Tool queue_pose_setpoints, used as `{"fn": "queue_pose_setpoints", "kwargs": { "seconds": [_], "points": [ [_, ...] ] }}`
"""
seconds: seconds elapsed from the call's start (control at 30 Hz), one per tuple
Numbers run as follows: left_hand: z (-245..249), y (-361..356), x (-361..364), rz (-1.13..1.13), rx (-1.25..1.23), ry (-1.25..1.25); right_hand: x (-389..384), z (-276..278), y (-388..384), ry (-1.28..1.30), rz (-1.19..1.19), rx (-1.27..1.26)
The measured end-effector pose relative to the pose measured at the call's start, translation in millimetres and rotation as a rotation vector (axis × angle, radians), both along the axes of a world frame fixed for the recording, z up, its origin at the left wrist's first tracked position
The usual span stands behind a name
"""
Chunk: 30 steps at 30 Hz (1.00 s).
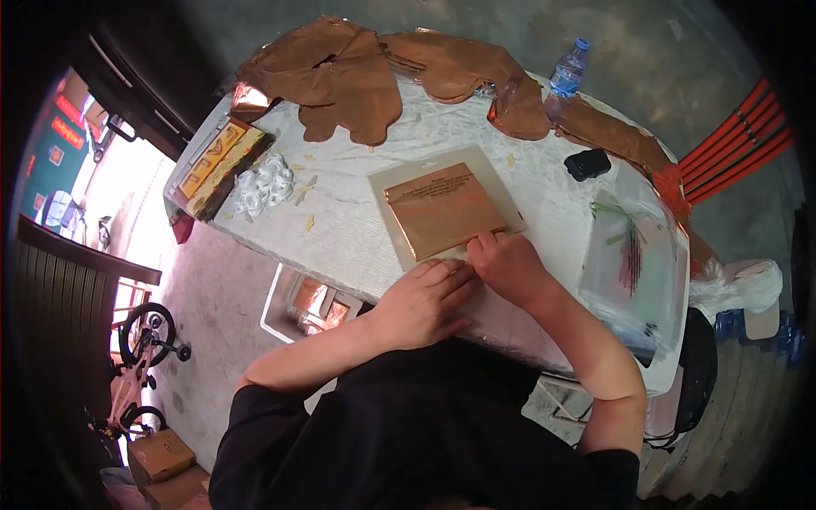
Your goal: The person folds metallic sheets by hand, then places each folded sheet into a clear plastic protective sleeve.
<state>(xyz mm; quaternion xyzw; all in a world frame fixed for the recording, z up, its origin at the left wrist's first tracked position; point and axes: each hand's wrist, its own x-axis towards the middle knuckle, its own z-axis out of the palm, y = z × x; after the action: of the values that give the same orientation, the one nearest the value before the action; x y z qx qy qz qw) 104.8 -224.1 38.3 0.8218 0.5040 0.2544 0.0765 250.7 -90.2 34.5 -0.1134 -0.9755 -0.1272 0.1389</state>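
A folded copper-coloured foil piece [442, 212] with small dark print near its top edge lies on a pale card or plastic sleeve [387, 180] at the near side of the table. My right hand [507, 265] is closed in a pinch at the foil's lower right corner; the fingertips partly hide the spot. Just left of it, my left hand [425, 302] rests by the near edge of the sleeve with its fingers stretched out, close to the right hand's fingers. Nothing shows in the left hand.
Flat copper foil shapes [348, 93] line the table's far edge beside a water bottle [569, 68]. White ribbon rolls [265, 183] and a printed box [217, 170] sit left. A black object [586, 165] and clear plastic bags [629, 263] lie right. Below stands a white bin [285, 306].
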Motion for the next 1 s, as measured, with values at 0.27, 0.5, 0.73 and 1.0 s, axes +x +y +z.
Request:
{"fn": "queue_pose_setpoints", "kwargs": {
  "seconds": [0.27,0.5,0.73,1.0],
  "points": [
    [12,12,-21,-0.140,-0.084,-0.115,2,-8,-4,0.079,-0.051,-0.019],
    [-5,108,-110,0.445,0.214,-0.231,1,-10,-5,0.116,-0.040,0.022],
    [-13,143,-125,0.633,-0.131,-0.140,1,-14,-4,0.081,-0.054,0.043],
    [11,141,-149,0.383,-0.700,-0.754,0,-14,-5,0.091,-0.059,0.021]
  ]
}}
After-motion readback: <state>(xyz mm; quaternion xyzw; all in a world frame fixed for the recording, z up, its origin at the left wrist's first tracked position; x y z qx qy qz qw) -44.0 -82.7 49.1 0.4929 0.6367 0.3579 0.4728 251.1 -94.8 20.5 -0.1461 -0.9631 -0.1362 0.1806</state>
